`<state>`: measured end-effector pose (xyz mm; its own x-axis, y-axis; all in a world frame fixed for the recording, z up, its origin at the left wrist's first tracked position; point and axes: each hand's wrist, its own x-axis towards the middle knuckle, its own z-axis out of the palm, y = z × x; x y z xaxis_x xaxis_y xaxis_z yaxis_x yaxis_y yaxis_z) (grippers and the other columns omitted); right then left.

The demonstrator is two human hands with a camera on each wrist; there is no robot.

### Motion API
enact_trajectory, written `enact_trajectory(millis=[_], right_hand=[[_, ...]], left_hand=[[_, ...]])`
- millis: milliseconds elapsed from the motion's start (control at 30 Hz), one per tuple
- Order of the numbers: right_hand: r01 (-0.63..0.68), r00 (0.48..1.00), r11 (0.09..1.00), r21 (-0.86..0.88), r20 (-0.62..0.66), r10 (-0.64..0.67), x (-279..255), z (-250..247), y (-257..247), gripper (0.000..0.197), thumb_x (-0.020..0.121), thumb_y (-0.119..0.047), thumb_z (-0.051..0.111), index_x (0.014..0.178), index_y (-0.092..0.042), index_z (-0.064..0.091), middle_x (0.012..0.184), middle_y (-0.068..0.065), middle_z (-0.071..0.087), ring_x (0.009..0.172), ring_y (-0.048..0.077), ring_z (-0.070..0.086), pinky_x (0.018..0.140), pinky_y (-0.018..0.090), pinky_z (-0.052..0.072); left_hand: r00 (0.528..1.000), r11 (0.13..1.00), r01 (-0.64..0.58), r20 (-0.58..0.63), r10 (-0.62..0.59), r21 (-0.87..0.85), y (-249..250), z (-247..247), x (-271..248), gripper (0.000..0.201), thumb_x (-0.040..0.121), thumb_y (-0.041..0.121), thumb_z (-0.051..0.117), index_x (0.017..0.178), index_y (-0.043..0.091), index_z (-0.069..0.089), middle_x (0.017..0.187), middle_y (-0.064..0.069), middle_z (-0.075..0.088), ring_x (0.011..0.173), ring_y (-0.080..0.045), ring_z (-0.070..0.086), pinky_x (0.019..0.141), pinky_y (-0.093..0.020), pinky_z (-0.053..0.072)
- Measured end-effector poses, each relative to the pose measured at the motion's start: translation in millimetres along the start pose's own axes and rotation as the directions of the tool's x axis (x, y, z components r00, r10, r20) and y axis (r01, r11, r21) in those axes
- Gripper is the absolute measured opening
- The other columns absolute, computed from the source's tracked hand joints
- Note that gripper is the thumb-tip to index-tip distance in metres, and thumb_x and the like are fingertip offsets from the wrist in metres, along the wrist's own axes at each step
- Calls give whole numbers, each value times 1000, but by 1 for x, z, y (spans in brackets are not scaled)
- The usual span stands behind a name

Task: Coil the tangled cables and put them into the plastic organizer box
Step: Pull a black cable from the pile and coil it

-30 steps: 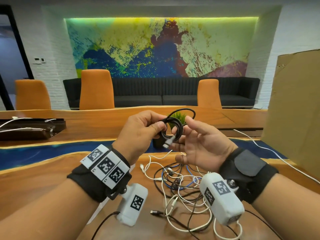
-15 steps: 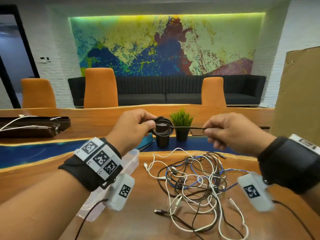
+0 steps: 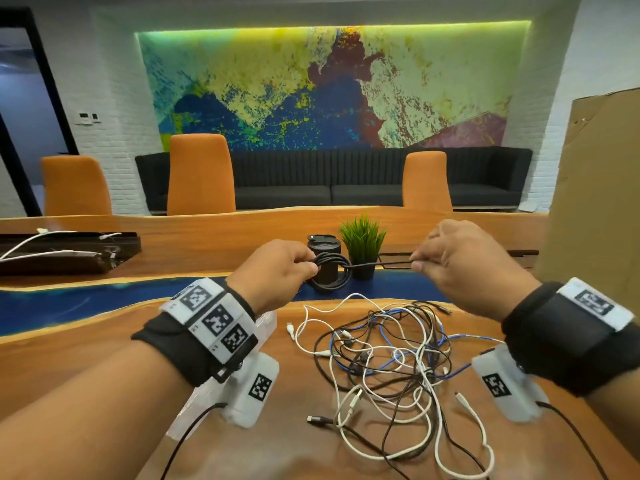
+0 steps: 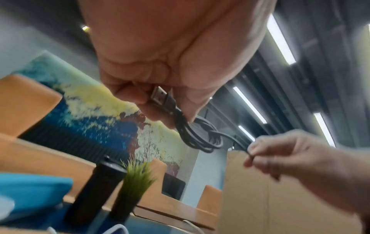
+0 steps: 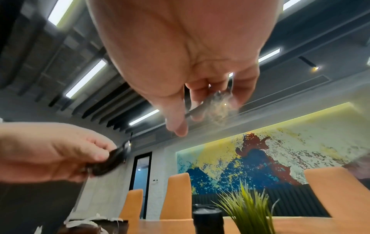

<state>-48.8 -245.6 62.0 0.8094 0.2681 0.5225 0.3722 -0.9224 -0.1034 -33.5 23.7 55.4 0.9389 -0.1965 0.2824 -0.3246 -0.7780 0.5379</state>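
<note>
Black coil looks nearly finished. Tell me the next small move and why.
Probably lower the black coil into the plastic box beneath the left hand. The loops are bunched in that hand, the right hand pinches the tail taut, seemingly cinching the bundle, and the cable pile still waits.

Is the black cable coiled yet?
Mostly coiled: the left hand holds the black cable loops, the right hand pulls its tail straight.

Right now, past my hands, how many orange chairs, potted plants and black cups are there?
Orange chairs: 3
Potted plant: 1
Black cup: 1
Total: 5
</note>
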Motion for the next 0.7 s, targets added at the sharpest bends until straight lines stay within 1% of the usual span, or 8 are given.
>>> enact_trajectory(millis=[133, 233, 267, 333, 367, 433, 567, 700], right_hand=[[33, 992, 998, -56, 123, -25, -5, 17, -9, 20, 96, -34, 55, 100, -26, 73, 92, -6, 56, 90, 15, 52, 80, 34, 47], [-88, 994, 971, 222, 85, 71, -4, 27, -21, 9, 95, -26, 60, 91, -24, 68, 83, -7, 63, 79, 11, 58, 69, 25, 47], [-174, 985, 883, 436, 74, 158, -2, 29, -26, 7, 94, -18, 62, 89, -20, 67, 82, -3, 65, 75, 11, 61, 66, 23, 50], [-311, 933, 471, 825, 170, 318, 3, 28, -36, 5, 93, -2, 61, 93, -6, 65, 83, 10, 67, 70, 17, 65, 61, 25, 58], [-335, 905, 265, 904, 231, 357, 6, 26, -39, 6, 93, 1, 59, 96, -3, 63, 84, 13, 67, 70, 18, 66, 61, 26, 59], [-331, 877, 13, 944, 302, 374, 10, 24, -42, 9, 94, 1, 56, 96, -5, 63, 86, 14, 67, 69, 17, 66, 59, 26, 58], [-369, 877, -182, 911, 406, 255, 10, 22, -44, 7, 91, -3, 58, 90, -8, 62, 78, 9, 66, 61, 12, 62, 55, 25, 56], [-486, 868, -282, 827, 495, -47, 0, 30, -50, 22, 79, -16, 69, 101, -10, 69, 92, 9, 62, 68, 13, 58, 54, 25, 49]], left_hand=[[980, 816, 200, 125, -157, -542, 1, -1, -5, 16, 98, 12, 61, 103, 4, 74, 90, -9, 70, 76, -14, 60, 70, -23, 49], [980, 688, 198, 158, -121, -698, 5, 1, -7, 16, 98, 10, 59, 105, 3, 73, 91, -6, 72, 82, -15, 64, 83, -29, 52], [983, 678, 182, 153, -103, -712, 7, 3, -8, 16, 99, 10, 59, 105, 4, 73, 92, -7, 73, 83, -16, 65, 85, -30, 52], [988, 684, 147, 137, -70, -714, 12, 6, -9, 17, 99, 9, 58, 106, 6, 73, 95, -9, 73, 87, -17, 65, 87, -30, 52], [991, 695, 130, 123, -60, -707, 14, 7, -10, 18, 99, 8, 57, 108, 5, 72, 96, -10, 73, 88, -17, 65, 86, -29, 52], [995, 718, 98, 87, -52, -689, 16, 7, -11, 18, 100, 7, 56, 108, 4, 72, 95, -9, 72, 84, -15, 63, 78, -24, 52], [997, 719, 75, 72, -35, -691, 18, 6, -13, 18, 100, 5, 55, 104, 7, 72, 93, -10, 71, 81, -15, 62, 70, -18, 53], [998, 721, 38, 57, 2, -692, 24, 11, -15, 18, 99, 7, 57, 103, 8, 74, 96, -13, 73, 83, -15, 62, 67, -17, 53]])
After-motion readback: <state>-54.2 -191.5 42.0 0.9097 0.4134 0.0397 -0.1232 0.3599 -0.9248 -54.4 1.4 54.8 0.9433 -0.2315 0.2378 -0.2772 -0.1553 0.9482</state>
